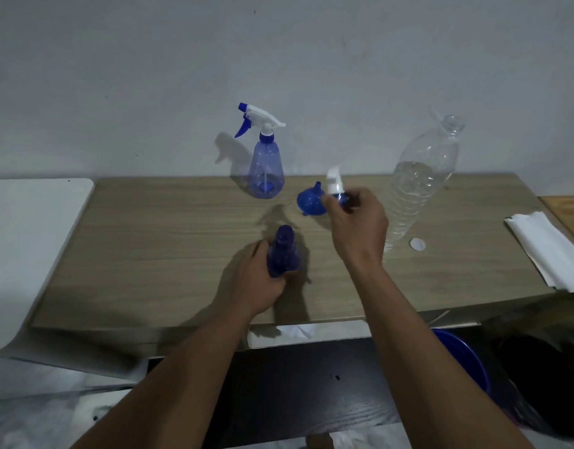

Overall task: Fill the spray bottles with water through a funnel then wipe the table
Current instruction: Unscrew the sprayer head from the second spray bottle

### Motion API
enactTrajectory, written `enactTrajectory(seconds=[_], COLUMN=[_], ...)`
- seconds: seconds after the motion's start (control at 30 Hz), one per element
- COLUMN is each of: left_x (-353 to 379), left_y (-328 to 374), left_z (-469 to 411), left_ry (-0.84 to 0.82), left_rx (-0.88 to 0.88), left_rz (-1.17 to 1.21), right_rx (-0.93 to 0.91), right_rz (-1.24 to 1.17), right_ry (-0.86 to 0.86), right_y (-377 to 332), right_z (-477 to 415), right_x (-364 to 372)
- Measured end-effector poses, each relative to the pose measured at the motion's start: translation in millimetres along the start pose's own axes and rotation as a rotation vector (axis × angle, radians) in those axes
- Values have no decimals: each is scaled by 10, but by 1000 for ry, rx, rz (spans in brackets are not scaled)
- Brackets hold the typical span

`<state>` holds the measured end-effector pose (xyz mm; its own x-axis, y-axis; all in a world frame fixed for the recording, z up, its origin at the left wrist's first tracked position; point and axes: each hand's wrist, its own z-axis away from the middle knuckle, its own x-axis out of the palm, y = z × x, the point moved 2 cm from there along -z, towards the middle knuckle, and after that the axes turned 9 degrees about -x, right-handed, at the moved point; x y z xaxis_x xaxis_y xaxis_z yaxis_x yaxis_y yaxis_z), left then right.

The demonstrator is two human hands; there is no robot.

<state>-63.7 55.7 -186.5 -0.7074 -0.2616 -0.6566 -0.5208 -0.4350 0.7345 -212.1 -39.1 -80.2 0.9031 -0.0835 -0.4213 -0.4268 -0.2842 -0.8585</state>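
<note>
My left hand (258,280) grips a dark blue spray bottle (284,251) with its neck uncovered, upright on the wooden table (169,241). My right hand (357,222) holds that bottle's white spray head (335,181) above a blue funnel (310,199), which lies mouth down on the table. A second blue spray bottle (266,170) with its trigger head on stands at the back by the wall. A large clear water bottle (415,186), uncapped and about half full, stands to the right. Its white cap (417,244) lies beside its base.
Folded white paper towels (551,251) lie at the table's right edge. A white surface (29,241) adjoins the table on the left. A blue basin (464,361) sits below the table's front edge on the right. A dark object (545,377) lies beside it.
</note>
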Motion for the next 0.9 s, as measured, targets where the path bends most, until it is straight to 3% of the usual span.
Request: enactTrajectory(seconds=[0.1,0.23,0.6,0.9], left_x=[30,38,77,81], left_y=[-22,-30,-42,-23], left_z=[2,-20,13,-16], left_ry=[18,61,88,107], left_rx=[33,42,56,55], left_rz=[-15,-113,-102,-52], right_rx=[82,150,63,38], right_rz=[258,486,670,645], right_ry=[-184,-288,-342,-319], right_y=[458,932,929,792], right_z=[229,474,432,299], right_x=[138,259,299,273])
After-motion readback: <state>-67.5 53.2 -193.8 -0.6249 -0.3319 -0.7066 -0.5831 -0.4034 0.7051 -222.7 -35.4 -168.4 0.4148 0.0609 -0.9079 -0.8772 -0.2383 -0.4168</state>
